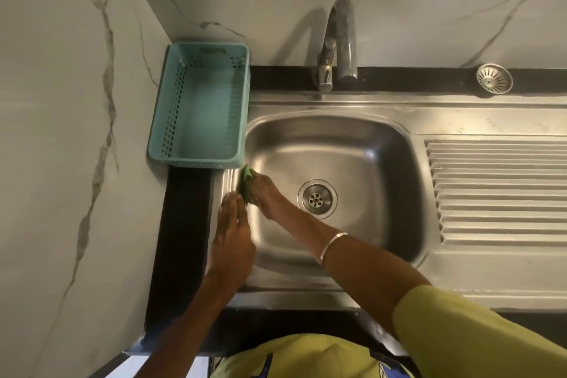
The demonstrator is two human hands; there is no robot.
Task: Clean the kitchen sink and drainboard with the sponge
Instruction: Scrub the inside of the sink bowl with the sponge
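Observation:
A steel sink (362, 144) fills the middle of the head view, with a round drain (317, 199) in its floor. Its ribbed drainboard (497, 190) stretches to the right. My right hand (266, 193) grips a green sponge (246, 178) and presses it against the sink's left rim, just below the basket. My left hand (232, 228) lies flat, fingers together, on the left rim right beside the sponge, holding nothing.
A teal plastic basket (171, 120) stands at the back left, against the marble wall. A curved tap (337, 43) rises behind the basin. A loose metal strainer (494, 78) lies on the black counter at the back right.

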